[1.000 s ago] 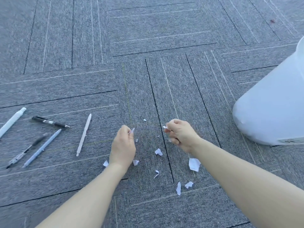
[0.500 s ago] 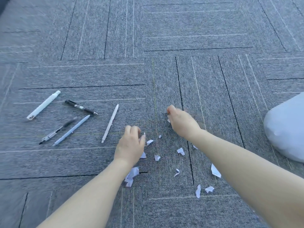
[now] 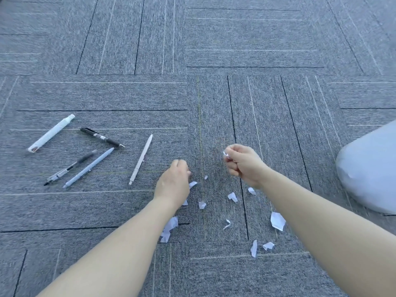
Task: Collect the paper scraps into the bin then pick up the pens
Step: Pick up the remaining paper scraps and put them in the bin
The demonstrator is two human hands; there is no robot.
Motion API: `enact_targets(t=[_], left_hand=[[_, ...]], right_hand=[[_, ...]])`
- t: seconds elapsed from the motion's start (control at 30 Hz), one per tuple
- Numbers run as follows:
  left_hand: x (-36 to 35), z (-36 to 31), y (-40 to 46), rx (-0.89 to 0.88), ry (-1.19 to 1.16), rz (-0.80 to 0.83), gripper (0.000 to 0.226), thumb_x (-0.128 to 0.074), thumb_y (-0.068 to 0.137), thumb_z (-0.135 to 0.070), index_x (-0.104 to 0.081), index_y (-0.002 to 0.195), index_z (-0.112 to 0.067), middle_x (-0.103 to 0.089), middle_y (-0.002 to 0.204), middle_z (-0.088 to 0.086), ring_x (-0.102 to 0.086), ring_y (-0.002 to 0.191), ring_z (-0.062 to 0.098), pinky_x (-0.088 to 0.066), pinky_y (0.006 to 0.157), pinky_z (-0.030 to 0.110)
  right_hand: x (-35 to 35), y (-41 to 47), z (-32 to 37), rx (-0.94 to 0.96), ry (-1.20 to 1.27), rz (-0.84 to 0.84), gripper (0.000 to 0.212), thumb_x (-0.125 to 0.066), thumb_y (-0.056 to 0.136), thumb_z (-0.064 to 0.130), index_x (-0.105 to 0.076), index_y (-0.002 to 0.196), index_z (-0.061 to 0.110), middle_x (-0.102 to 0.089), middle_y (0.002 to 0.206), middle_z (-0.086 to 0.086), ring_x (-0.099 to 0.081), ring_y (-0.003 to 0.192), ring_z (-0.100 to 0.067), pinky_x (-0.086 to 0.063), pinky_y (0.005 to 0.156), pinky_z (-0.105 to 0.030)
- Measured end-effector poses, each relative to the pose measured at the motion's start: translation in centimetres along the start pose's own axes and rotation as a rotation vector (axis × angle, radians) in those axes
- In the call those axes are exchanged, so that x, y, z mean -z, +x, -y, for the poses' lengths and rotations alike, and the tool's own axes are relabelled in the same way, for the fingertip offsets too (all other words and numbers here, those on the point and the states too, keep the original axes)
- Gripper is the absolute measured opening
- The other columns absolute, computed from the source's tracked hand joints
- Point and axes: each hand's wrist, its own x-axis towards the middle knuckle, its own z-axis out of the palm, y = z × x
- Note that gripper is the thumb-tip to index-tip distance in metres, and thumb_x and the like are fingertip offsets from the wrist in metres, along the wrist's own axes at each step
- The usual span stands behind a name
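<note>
**Both hands among the scraps, pens untouched at the left**

Five pens lay on the grey carpet (image 3: 235, 39) at the left. The white marker (image 3: 51, 133) ran from lower left to upper right, cap end farthest away. The black pen (image 3: 102, 137) slanted the other way, tip toward the lower right. Below it, the clear pen (image 3: 69, 168) and the pale blue pen (image 3: 89, 167) lay nearly parallel, tips toward the lower left. The white pen (image 3: 141, 159) stood steeper, its long axis nearly pointing away from the person.

The left hand (image 3: 172, 183) was curled low over the carpet, fingers closed down beside a scrap (image 3: 192, 184); whether it held anything could not be told. The right hand (image 3: 243, 165) was raised in a loose fist, thumb and forefinger pinching a small paper piece (image 3: 225, 154). More scraps lay scattered between and below the forearms, the largest (image 3: 277, 220) near the right arm. The white bin (image 3: 370, 168) lay at the right edge.
</note>
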Motion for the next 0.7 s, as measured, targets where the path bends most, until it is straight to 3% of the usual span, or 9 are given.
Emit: enact_targets(t=[0.1,0.2,0.27,0.33,0.43,0.53,0.63,0.7], left_hand=[[0.1,-0.1,-0.8,0.020,-0.163,-0.023,0.011,-0.039,0.099,-0.017,-0.042,0.089,-0.015,-0.047,0.086,-0.001,-0.047,0.071,0.017,-0.035,0.062,0.029],[0.2,-0.6,-1.4,0.054,-0.293,-0.009,0.013,-0.039,0.096,-0.007,-0.045,0.091,-0.017,-0.054,0.079,-0.002,-0.051,0.071,0.018,-0.034,0.056,0.032],[0.4,-1.0,-1.5,0.058,-0.285,0.002,0.023,-0.037,0.092,-0.001,-0.050,0.098,-0.019,-0.055,0.084,-0.003,-0.053,0.075,0.018,-0.037,0.060,0.032],[0.5,-1.3,-1.4,0.054,-0.254,0.010,0.028,-0.035,0.091,0.002,-0.054,0.098,-0.018,-0.051,0.091,-0.003,-0.052,0.081,0.018,-0.037,0.068,0.031],[0.8,-1.8,-1.2,0.085,-0.270,0.023,0.024,-0.033,0.093,-0.006,-0.056,0.094,-0.015,-0.050,0.095,-0.002,-0.050,0.085,0.018,-0.036,0.073,0.030],[0.5,-2.4,-0.9,0.059,-0.265,0.035,0.014,-0.041,0.094,-0.021,-0.052,0.087,-0.015,-0.053,0.093,0.001,-0.052,0.083,0.020,-0.040,0.072,0.033],[0.0,-2.9,-0.7,0.009,-0.173,0.059,0.019,-0.049,0.093,-0.035,-0.051,0.092,-0.016,-0.051,0.095,0.000,-0.055,0.083,0.022,-0.044,0.073,0.035],[-0.4,-3.3,-0.5,-0.033,-0.099,0.063,0.025,-0.050,0.094,-0.037,-0.050,0.104,-0.014,-0.048,0.103,0.001,-0.057,0.086,0.025,-0.044,0.073,0.035]], right_hand=[[0.8,-1.6,-0.8,-0.006,0.303,0.083,0.013,-0.051,0.097,0.009,-0.052,0.085,0.010,-0.058,0.077,-0.005,-0.042,0.048,-0.006,-0.040,0.039,-0.017],[1.2,-2.2,-1.1,-0.017,0.387,0.147,0.008,-0.059,0.090,0.006,-0.056,0.085,0.011,-0.066,0.081,-0.003,-0.049,0.053,-0.007,-0.045,0.044,-0.015],[1.2,-2.5,-1.2,-0.034,0.428,0.188,0.015,-0.052,0.088,-0.002,-0.055,0.085,0.012,-0.063,0.079,-0.002,-0.050,0.054,-0.007,-0.044,0.045,-0.015],[1.0,-2.8,-1.0,-0.044,0.441,0.195,0.023,-0.039,0.085,-0.005,-0.054,0.079,0.011,-0.056,0.074,-0.003,-0.047,0.053,-0.009,-0.039,0.041,-0.016],[1.1,-3.3,-0.7,-0.058,0.429,0.148,0.025,-0.031,0.080,0.005,-0.049,0.062,0.011,-0.048,0.063,-0.004,-0.037,0.046,-0.012,-0.023,0.037,-0.020],[1.6,-3.3,-0.6,-0.029,0.125,0.054,0.035,-0.044,0.092,0.023,-0.042,0.058,0.014,-0.037,0.056,-0.001,-0.027,0.043,-0.013,-0.019,0.040,-0.023],[1.8,-3.6,-1.2,0.111,-0.616,-0.163,0.038,-0.054,0.095,0.037,-0.050,0.067,0.013,-0.044,0.052,0.002,-0.032,0.039,-0.010,-0.030,0.042,-0.024],[2.2,-3.8,-2.3,0.205,-0.988,-0.223,0.021,-0.057,0.093,0.039,-0.056,0.084,0.020,-0.058,0.059,0.001,-0.044,0.044,-0.012,-0.039,0.047,-0.026]])
